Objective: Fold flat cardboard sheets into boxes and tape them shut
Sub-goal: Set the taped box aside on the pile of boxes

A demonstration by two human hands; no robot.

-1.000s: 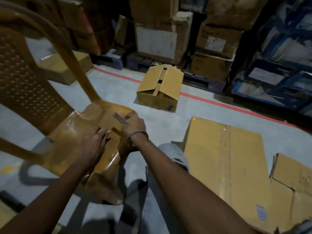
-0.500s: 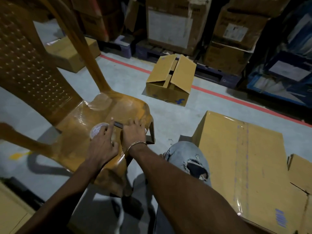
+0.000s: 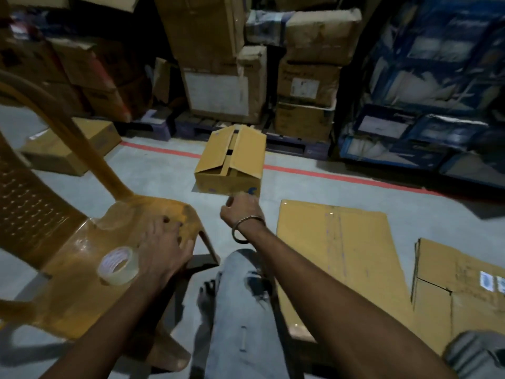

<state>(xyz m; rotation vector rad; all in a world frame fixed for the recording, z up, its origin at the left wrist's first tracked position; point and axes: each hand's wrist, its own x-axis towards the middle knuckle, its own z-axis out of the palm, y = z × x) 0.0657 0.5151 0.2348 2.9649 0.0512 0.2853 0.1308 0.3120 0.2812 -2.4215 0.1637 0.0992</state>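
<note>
Cardboard is what you are after: the half-folded box point(image 3: 230, 162) stands on the floor ahead with its top flaps up and untaped, just beyond your right hand point(image 3: 241, 212), whose fingers are curled in with nothing visible in them. Your left hand point(image 3: 164, 242) lies spread on the seat of the plastic chair point(image 3: 82, 269), beside the roll of clear tape point(image 3: 118, 265). That glossy seat slopes and the roll is round, so a nudge from your wrist could send it rolling off. Flat sheets point(image 3: 338, 258) lie on the floor at your right, smooth and creased; the loose flaps on the box may spring open if you tape before pressing them down.
</note>
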